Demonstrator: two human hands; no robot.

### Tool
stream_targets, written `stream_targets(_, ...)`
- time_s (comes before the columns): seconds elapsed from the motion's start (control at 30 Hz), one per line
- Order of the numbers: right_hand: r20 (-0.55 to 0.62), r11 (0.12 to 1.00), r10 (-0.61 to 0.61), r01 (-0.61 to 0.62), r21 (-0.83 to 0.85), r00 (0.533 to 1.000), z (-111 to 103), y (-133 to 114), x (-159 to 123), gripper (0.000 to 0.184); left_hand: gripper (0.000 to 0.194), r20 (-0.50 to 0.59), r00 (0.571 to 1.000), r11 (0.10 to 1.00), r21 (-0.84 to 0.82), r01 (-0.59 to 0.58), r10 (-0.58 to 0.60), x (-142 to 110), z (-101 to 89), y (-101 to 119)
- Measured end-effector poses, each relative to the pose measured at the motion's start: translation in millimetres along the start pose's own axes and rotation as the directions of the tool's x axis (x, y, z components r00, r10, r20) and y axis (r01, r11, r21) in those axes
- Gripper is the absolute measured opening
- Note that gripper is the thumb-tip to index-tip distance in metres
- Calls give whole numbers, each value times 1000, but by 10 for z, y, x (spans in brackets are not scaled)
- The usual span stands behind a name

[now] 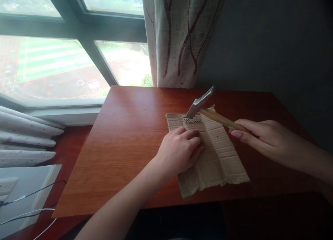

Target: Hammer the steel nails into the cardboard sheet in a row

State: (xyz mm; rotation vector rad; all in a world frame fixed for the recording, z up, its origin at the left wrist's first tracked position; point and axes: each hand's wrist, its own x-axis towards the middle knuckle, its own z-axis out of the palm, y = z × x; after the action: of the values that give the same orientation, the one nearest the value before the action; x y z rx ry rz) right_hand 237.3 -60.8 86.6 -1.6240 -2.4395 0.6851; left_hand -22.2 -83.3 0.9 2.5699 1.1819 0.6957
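A worn brown cardboard piece [215,156] lies on the reddish wooden table. Near its far edge is a short band of small dark, closely spaced marks [194,120], perhaps holes or nail heads; they are too small to tell. My left hand [179,148] rests on the cardboard just on the near side of that band. Its fingers are bent and drawn together, and what the fingertips hold, if anything, is hidden. In my right hand [256,135] is the wooden handle of a hammer [223,120], gripped near its end. The metal head is tilted, its lower end just over the left part of the band.
The table [117,156] has its far edge by a window [65,66] and a patterned curtain [177,42]. At the lower left, cables [33,191] run from a wall socket [7,186] past the table's corner. A dark wall [260,42] stands behind on the right.
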Motion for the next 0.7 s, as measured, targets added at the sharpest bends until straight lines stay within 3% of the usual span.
stream_targets(0.13,87,1000,19,-19,2,996,59,-1,30,49,25,-8,1000,1000,3,-4,4,-3,12,-8)
stream_targets(0.7,67,1000,17,-18,8,998,127,10,29,47,25,-14,1000,1000,11,-5,5,-2,10,-4)
